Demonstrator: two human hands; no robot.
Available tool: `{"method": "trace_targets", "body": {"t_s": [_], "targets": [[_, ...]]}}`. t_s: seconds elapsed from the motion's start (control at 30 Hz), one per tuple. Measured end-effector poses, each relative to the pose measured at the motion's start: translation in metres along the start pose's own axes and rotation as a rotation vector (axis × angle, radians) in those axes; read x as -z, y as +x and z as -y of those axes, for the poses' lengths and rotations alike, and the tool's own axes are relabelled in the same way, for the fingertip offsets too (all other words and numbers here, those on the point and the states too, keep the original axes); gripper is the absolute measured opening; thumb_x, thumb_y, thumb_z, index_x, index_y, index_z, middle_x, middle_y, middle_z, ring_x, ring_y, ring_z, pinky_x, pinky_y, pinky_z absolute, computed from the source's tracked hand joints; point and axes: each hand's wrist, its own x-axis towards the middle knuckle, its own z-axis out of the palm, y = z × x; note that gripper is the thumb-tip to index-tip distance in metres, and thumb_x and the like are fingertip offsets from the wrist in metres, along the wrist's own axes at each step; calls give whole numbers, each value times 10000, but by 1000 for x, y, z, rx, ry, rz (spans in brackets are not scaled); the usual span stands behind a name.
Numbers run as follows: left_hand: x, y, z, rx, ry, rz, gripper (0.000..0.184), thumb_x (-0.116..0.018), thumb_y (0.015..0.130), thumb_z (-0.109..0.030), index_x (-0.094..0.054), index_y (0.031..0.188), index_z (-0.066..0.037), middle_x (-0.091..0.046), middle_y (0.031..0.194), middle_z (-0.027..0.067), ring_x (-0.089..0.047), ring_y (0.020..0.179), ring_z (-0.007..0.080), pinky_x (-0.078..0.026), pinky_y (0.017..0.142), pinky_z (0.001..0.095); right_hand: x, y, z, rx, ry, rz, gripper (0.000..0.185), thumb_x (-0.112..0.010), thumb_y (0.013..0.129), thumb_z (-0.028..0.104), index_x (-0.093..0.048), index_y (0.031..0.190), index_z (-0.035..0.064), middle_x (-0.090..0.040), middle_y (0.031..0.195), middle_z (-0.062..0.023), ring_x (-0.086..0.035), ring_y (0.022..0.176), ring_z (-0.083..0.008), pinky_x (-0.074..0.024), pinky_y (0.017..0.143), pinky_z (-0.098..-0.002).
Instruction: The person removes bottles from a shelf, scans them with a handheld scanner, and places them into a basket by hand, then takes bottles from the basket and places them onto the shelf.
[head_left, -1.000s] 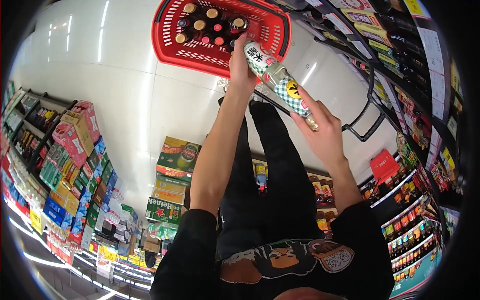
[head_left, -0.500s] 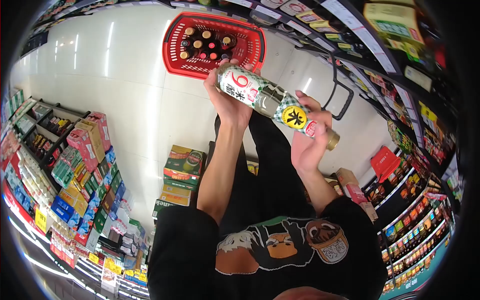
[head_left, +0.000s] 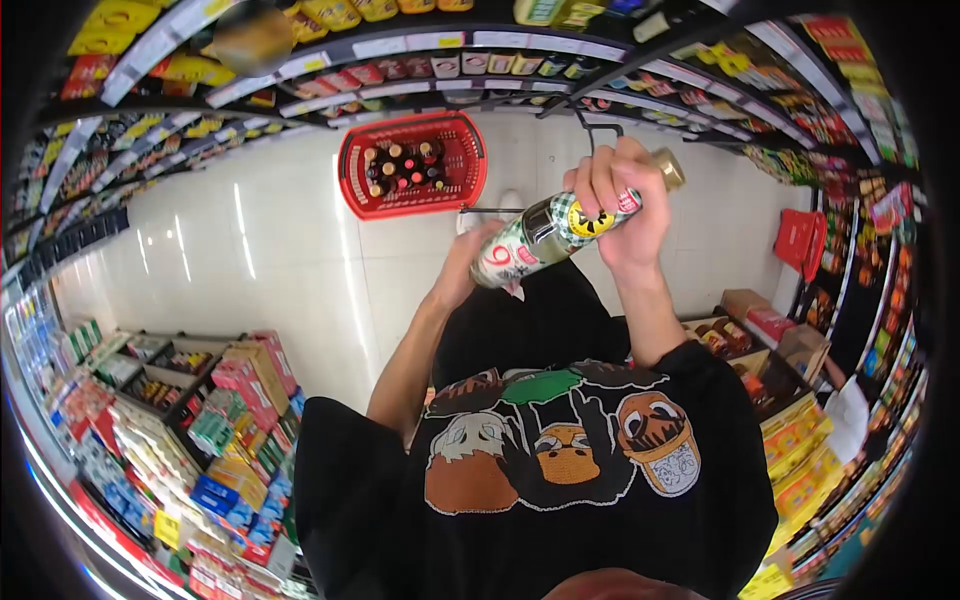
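Note:
A rice vinegar bottle [head_left: 541, 238] with a gold cap, a green checked neck label and a large red 9 lies slantwise in front of me, cap up to the right. Around its neck the fingers of my right hand [head_left: 637, 210] are wrapped. The base rests in my left hand [head_left: 462, 268], whose fingers are partly hidden behind the bottle. Beyond the hands, on the floor, stands a red shopping basket [head_left: 462, 190] with several dark bottles [head_left: 402, 168] upright inside, their caps yellow and red.
Stocked shelves [head_left: 390, 46] run along the far side and curve round to the right. Another red basket [head_left: 800, 243] is at the right. Stacked boxes [head_left: 258, 385] stand at the left, and opened cartons [head_left: 770, 385] sit close to my right elbow.
The bottle has swung so its cap end points up instead of down to the right. My right hand rose and my left hand lowered. The view has turned, showing more far shelves.

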Motion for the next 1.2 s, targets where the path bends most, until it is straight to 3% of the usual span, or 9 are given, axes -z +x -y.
{"method": "trace_targets", "body": {"t_s": [0.13, 0.17, 0.27, 0.3, 0.4, 0.57, 0.73, 0.83, 1.2], "targets": [[-48, -7, -33, 90, 277, 311, 801, -643, 945, -594, -506, 1372, 70, -699, 1044, 149, -720, 812, 219, -603, 693, 340, 1, -23, 37, -54, 2, 66, 278, -499, 934, 202, -383, 688, 142, -420, 579, -1, -449, 552, -151, -421, 742, -341], [-56, -8, -33, 197, 234, 292, 795, -789, 870, -460, -500, 1402, 55, -698, 1071, 125, -702, 860, 191, -588, 753, 327, 2, -30, 45, -23, 22, 78, 279, -504, 939, 201, -389, 692, 140, -440, 583, -7, -469, 536, -154, -453, 731, -345], [-80, 1, -29, 189, 472, 342, 775, -867, 814, -318, -512, 1406, 34, -700, 1091, 104, -681, 902, 157, -565, 804, 312, 12, -48, 76, 32, -9, 105, 261, -509, 939, 198, -387, 717, 140, -459, 591, -10, -493, 528, -160, -492, 733, -365], [-98, 7, -27, 150, 479, 326, 808, -904, 759, -418, -535, 1311, 44, -710, 1029, 150, -705, 822, 202, -571, 717, 326, 19, -53, 85, 81, -7, 116, 228, -527, 962, 201, -413, 778, 130, -475, 601, -11, -532, 536, -158, -519, 747, -379], [-121, 31, -6, 121, 605, 365, 772, -893, 774, -420, -548, 1291, 38, -710, 1028, 147, -701, 816, 199, -566, 706, 320, 30, -69, 113, 206, 29, -20, 183, -632, 973, 141, -517, 849, 72, -551, 644, -42, -554, 525, -155, -509, 621, -341], [-186, 66, 51, 100, 546, 364, 680, -859, 818, -398, -572, 1235, 56, -701, 1011, 145, -695, 799, 207, -563, 689, 326, 82, -99, 159, 307, -104, -165, 243, -735, 961, 240, -595, 1046, 60, -634, 791, -27, -650, 688, -123, -530, 652, -294], [-257, 108, 105, -19, 478, 320, 503, -834, 846, -184, -590, 1232, 27, -717, 994, 73, -678, 828, 134, -558, 775, 292, 136, -136, 207, 349, -289, -200, 302, -739, 964, 246, -590, 1130, 42, -657, 866, -34, -676, 786, -122, -547, 726, -291], [-296, 131, 127, -107, 563, 306, 491, -826, 855, -180, -593, 1236, 22, -711, 994, 60, -671, 847, 124, -555, 785, 294, 168, -147, 232, 386, -346, -206, 341, -693, 992, 209, -569, 1231, -1, -664, 966, -61, -686, 841, -150, -553, 752, -302], [-411, 227, 157, -191, 703, 145, 496, -824, 873, -176, -575, 1259, 12, -693, 955, 46, -644, 777, 99, -527, 688, 247, 274, -108, 334, 467, -300, -143, 231, -682, 963, 173, -603, 1106, 10, -673, 870, -77, -684, 764, -168, -559, 699, -309]]}}
